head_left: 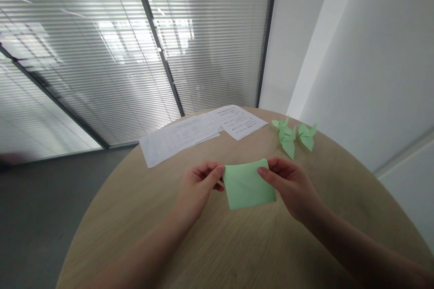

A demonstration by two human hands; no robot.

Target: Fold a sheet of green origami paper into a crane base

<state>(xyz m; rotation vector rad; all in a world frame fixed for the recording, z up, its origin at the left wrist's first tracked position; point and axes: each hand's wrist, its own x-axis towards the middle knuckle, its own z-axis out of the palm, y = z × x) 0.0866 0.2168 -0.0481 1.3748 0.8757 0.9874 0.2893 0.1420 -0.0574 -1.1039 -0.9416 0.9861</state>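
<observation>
A green sheet of paper, roughly square and slightly bent along its top edge, is held up over the table between my two hands. My left hand pinches its upper left corner between thumb and fingers. At the upper right, my right hand grips the sheet with the thumb on the front and the fingers behind. Beyond the right hand lie folded green paper cranes, some close together, with another paper crane just to their right.
The round wooden table carries white printed sheets at its far left and another printed page at the back. Past the table stand a glass wall with blinds and a white wall on the right.
</observation>
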